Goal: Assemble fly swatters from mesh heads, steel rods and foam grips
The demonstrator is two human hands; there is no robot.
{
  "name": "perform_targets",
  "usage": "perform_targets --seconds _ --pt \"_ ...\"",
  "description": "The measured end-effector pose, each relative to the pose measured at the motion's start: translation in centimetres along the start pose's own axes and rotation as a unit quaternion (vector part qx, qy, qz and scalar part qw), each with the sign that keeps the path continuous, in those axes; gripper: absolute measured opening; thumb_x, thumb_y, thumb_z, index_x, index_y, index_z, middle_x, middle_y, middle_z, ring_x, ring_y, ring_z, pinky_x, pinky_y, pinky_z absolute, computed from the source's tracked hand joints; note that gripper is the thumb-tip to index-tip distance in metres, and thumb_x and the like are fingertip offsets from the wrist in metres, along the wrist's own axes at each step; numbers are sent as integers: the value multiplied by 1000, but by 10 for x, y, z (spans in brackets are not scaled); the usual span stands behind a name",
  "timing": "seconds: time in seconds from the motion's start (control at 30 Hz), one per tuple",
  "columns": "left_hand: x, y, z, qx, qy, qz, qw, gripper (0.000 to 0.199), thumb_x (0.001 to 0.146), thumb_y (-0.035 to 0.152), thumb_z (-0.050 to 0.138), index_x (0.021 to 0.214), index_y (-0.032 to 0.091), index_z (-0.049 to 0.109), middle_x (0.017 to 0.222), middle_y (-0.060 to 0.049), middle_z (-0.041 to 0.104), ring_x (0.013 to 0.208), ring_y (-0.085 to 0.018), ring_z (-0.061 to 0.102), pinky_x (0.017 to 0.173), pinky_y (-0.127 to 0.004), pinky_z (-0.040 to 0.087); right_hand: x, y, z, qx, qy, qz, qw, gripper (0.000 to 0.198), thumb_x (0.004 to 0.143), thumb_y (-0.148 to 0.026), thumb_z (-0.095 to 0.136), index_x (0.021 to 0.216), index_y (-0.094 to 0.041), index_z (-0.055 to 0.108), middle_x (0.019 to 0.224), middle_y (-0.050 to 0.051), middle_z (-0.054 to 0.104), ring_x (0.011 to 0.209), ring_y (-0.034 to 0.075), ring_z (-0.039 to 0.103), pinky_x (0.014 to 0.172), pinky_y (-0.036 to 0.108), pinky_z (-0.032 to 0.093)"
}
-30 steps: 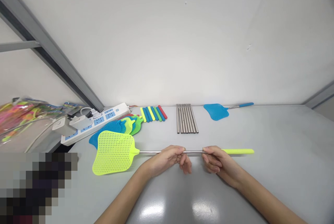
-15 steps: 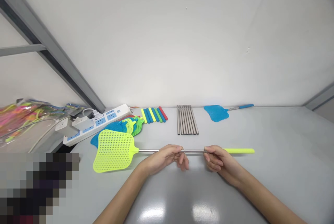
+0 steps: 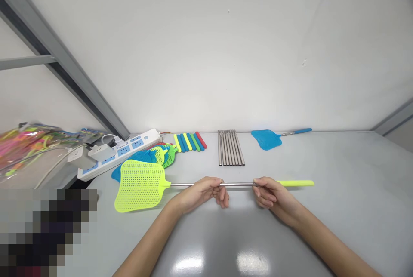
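A yellow fly swatter (image 3: 140,186) lies crosswise in front of me, its perforated head to the left and its yellow grip to the right. My left hand (image 3: 206,192) pinches its metal rod near the middle, thumb on top. Farther right, my right hand (image 3: 272,194) pinches the rod beside the yellow grip and hides the joint between them. A stretch of bare rod shows between the hands. Behind them several metal rods (image 3: 230,148) lie side by side. A blue fly swatter (image 3: 267,139) with a blue grip rests at the back right.
Coloured grips (image 3: 190,142) lie in a row near the wall. Loose swatter heads (image 3: 159,155) overlap beside a white power strip (image 3: 119,153) with plugs and cables. Plastic-wrapped colourful items (image 3: 35,143) are at far left. The grey table (image 3: 338,208) meets a white wall.
My left hand has shifted slightly left along the rod and my right hand slightly right, so a little more rod shows between them. The swatter head stays almost in place.
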State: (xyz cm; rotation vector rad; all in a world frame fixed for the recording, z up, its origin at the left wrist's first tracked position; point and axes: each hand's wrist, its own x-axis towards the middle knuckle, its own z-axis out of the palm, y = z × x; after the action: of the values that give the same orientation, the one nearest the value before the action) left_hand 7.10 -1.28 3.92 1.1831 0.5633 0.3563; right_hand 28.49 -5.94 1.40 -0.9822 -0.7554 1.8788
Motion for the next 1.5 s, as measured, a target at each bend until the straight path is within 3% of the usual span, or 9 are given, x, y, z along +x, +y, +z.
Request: perform_targets --seconds 1.5 --pt "-8 6 -18 44 47 25 998 34 81 30 33 59 13 54 62 -4 56 67 -17 53 72 -31 35 -2 -13 -15 -9 12 -20 1000 32 76 -24 44 48 -11 52 34 -7 18 34 5 21 42 24 17"
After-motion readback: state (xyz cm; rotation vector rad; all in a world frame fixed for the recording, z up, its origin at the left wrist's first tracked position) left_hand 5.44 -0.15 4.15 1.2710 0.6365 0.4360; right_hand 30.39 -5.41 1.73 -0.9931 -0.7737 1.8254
